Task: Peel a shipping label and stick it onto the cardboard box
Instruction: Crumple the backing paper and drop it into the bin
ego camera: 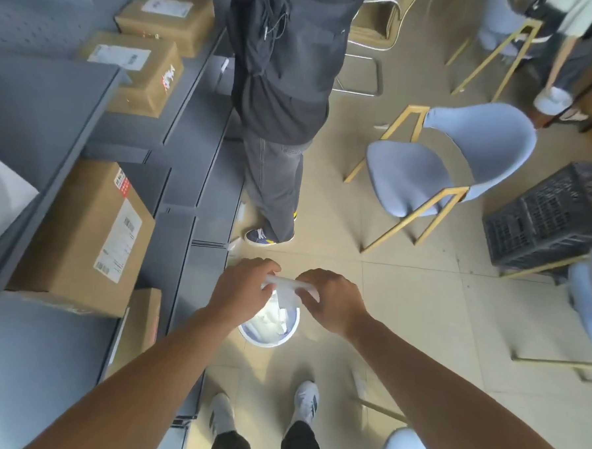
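My left hand and my right hand are close together, both pinching a crumpled strip of white paper. They hover right above a round white waste bin on the floor, which holds more white paper scraps. A cardboard box with a white shipping label on its side lies on the grey shelf at my left. Whether the strip is label backing I cannot tell.
Two more labelled cardboard boxes sit farther along the grey shelf. A person in dark clothes stands close ahead. A blue chair and a black crate stand on the right. My feet are below the bin.
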Motion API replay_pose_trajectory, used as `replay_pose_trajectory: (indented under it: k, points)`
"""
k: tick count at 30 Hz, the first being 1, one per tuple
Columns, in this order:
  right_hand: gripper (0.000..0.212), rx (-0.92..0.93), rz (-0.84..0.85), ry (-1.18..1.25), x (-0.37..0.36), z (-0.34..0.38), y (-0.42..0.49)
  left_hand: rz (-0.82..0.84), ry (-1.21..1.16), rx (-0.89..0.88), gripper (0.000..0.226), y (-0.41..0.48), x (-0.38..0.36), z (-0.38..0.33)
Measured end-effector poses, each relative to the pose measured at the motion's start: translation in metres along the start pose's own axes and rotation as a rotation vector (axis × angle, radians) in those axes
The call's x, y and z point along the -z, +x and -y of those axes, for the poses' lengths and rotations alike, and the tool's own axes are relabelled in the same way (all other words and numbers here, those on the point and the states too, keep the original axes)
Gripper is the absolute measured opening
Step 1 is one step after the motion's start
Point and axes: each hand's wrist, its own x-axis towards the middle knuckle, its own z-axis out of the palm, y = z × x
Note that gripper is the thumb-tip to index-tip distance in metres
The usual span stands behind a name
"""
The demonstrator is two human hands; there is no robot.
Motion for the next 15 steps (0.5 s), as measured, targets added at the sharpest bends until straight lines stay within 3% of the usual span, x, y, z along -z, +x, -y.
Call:
replay_pose_trajectory:
  k: [7,15]
  points:
    - [0.021,-0.143,0.045,0.048,-0.054,-0.016,0.009,0.026,-0.105,0.077,0.060,-0.003,-0.044,0.048]
    - [0.022,-0.273,0.126,0.008,-0.135,-0.064,0.027,0.042,-0.020,0.136,0.049,0.001,-0.119,0.107]
